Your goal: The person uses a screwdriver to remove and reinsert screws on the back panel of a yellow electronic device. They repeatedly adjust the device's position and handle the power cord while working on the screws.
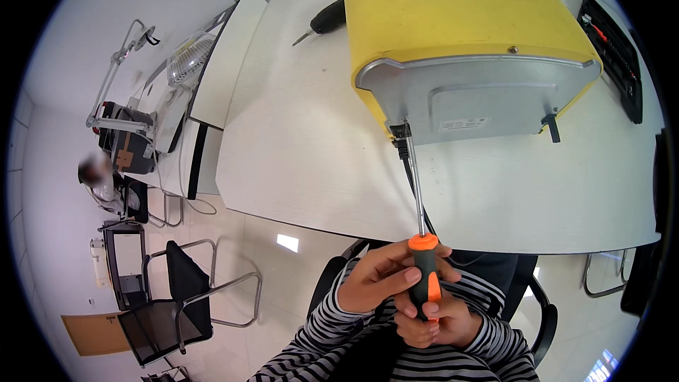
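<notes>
Both my hands grip a long screwdriver with a black and orange handle. My left hand is closed around the upper handle, just below its orange collar. Lower down, my right hand has its fingers wrapped around the handle's end. The metal shaft points away from me, toward the lower left corner of a grey metal panel on a yellow machine. Whether the tip sits in a screw there is too small to tell. A black power cord hangs from that same corner, beside the shaft.
Beyond the machine's left side lies a black-handled tool on the white table. An open black tool case is at the right. Leftward are a fan, a black chair and a seated person.
</notes>
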Demonstrator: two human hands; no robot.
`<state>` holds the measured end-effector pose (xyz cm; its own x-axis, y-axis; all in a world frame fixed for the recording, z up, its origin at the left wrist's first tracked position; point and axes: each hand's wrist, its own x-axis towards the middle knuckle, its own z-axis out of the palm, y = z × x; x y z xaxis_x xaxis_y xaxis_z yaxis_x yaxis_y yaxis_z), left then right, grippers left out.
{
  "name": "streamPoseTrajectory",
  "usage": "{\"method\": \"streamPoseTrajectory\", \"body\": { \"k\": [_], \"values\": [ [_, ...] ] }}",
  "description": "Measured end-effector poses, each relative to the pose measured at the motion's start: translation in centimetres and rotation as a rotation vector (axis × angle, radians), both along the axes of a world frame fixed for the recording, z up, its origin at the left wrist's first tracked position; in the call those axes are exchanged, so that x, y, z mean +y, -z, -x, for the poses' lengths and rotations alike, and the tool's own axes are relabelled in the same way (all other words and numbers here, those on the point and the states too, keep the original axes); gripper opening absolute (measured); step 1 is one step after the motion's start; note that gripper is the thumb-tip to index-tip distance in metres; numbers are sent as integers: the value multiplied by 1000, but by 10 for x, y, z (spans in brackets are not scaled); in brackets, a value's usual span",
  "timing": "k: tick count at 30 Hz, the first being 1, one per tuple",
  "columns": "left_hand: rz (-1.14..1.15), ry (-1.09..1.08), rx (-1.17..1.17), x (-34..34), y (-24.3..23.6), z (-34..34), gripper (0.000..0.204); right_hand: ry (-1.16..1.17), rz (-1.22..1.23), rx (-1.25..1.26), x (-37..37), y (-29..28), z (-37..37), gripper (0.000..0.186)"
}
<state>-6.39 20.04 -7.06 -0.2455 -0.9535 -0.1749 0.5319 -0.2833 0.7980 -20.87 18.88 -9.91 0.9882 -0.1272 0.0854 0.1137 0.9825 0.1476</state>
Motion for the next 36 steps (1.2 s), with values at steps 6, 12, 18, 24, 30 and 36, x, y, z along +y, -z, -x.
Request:
{"method": "streamPoseTrajectory", "body": {
  "k": [6,12,18,24,30,36],
  "values": [
    [2,-154,-195,0,2,3,31,184,298,349,-1,-5,1,32],
    [56,-280,-125,-2,7,5,23,388,964,622,5,-12,10,34],
    [112,-173,-58,0,10,-2,28,161,429,190,2,-7,9,44],
    [169,-42,368,1,19,-4,37,133,304,-21,5,-4,1,55],
    [72,-117,176,2,7,-8,28,280,472,240,8,0,7,57],
    [-6,-261,-245,0,-7,1,21,471,933,472,3,-10,10,49]
  ]
}}
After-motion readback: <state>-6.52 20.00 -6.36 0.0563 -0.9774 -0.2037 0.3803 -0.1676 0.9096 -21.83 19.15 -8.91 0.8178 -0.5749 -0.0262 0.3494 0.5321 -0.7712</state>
